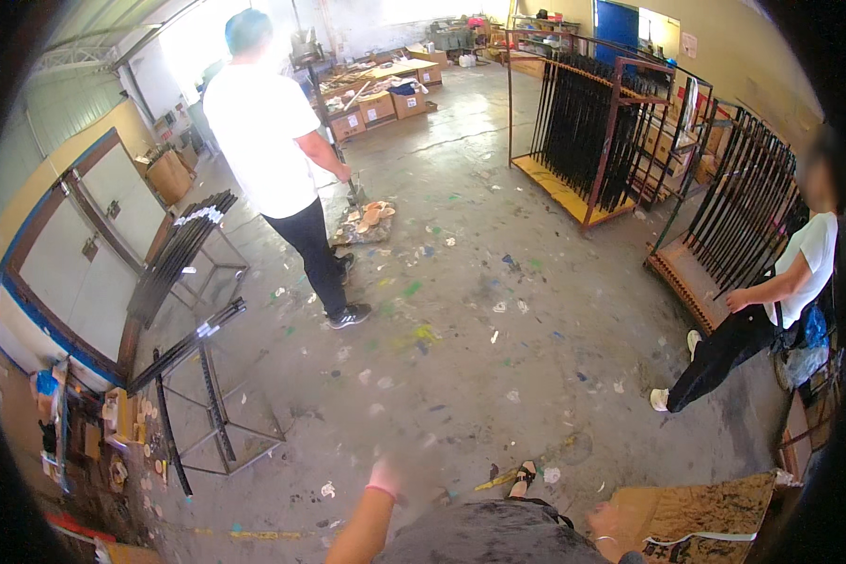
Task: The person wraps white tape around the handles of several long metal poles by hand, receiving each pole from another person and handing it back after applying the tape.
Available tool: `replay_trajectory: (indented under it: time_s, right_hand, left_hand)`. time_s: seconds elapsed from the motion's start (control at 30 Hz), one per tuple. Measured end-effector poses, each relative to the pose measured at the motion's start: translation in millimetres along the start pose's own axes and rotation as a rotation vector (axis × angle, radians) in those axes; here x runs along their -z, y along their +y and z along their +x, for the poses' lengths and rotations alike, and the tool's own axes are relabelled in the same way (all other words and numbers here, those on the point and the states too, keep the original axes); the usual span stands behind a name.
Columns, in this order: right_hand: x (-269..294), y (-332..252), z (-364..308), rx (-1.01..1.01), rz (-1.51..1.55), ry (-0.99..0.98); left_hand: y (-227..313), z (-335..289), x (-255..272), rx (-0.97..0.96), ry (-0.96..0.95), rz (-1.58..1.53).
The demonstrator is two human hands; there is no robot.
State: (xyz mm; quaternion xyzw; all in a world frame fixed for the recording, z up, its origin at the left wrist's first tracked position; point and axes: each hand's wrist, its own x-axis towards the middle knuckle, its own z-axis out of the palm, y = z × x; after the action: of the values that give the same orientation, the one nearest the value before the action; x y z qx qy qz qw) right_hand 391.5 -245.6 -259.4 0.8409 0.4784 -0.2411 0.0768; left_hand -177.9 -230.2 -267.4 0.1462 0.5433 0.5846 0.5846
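Observation:
My left hand [385, 477] hangs in front of me over the bare floor, smeared by motion; its fingers do not show clearly. At my right side, my right hand [605, 523] is beside the left end of a brown cardboard sheet or box [691, 512]. Whether it touches the cardboard I cannot tell, and its fingers are blurred. A white strip [700, 539] lies across the cardboard's lower part. One of my feet, in a dark sandal [524, 477], stands on the floor below.
One person [263, 141] stands ahead holding a handle above a pile of flat pieces [374, 218]; another person [799, 273] sits at right. Racks of black rods [583, 132] stand at right. Metal trestles [221, 414] bear black bars at left. Scraps dot the floor [461, 348].

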Motion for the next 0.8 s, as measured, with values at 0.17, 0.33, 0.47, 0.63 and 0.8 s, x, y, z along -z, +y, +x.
replay_trajectory:
  time_s: [0.17, 0.33, 0.47, 0.63, 0.8]
  right_hand:
    - [-23, -49, -15, 0.141, 0.114, -0.073]
    - [-23, -34, -18, -0.086, 0.525, 0.126]
    - [-50, 9, -34, -0.074, 0.381, 0.109]
    - [-79, 63, -44, -0.290, 0.308, -0.222]
    - [-65, 84, 17, -0.250, 0.504, -0.260]
  left_hand:
    - [31, -11, -14, 0.317, 0.099, -0.355]
    - [22, -25, 3, -0.070, -0.222, 0.429]
    - [7, -32, 3, 0.094, -0.158, 0.402]
    - [25, -38, -49, 0.147, -0.152, 0.370]
    - [31, -48, -125, 0.264, 0.020, -0.074]
